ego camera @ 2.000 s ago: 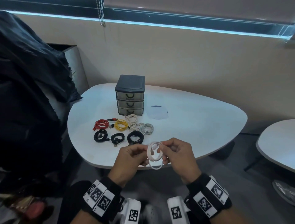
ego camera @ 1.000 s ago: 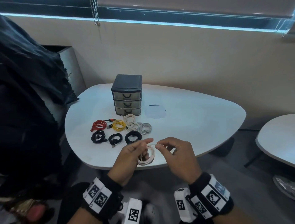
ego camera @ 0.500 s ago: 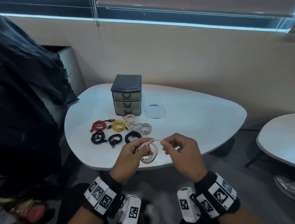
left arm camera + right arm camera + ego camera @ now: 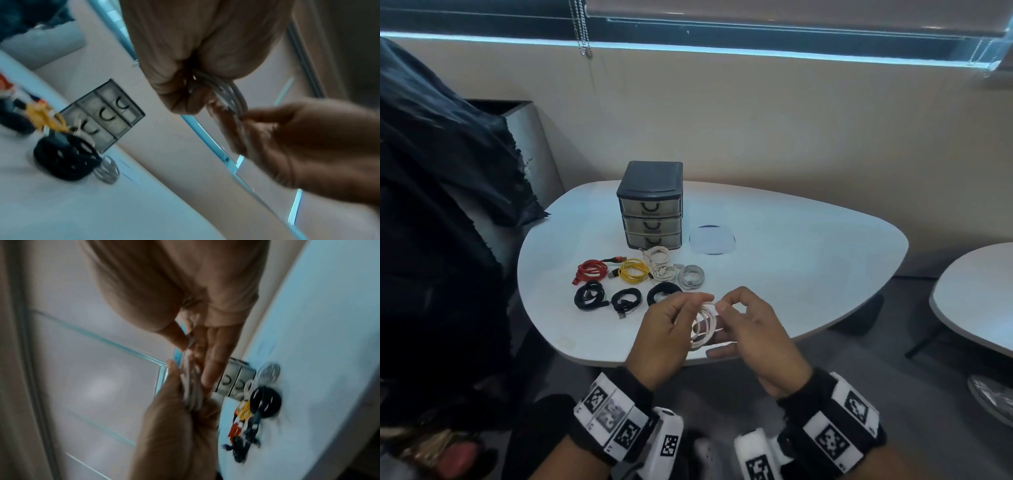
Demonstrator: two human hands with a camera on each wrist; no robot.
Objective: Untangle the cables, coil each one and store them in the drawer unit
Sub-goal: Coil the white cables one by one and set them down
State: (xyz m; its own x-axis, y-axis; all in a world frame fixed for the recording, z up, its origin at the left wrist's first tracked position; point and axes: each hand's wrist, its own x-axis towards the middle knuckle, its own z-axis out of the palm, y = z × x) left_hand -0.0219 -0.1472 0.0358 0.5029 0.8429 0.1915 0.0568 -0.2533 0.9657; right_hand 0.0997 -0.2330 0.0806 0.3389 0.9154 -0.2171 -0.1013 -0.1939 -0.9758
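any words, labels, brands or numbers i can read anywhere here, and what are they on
No readable text in any view.
Wristbands: black-and-white square marker patterns, plus tiny marks along the edge too small to read.
Drawer unit: only curved handles on its three drawers, no label.
Coiled cables on the table and the white cable in both hands: no legible print.

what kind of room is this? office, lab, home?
Probably an office or meeting room, not certain. A rounded white table stands by a plain wall under a window with a blind and bead chain, and a second similar table stands to the right.
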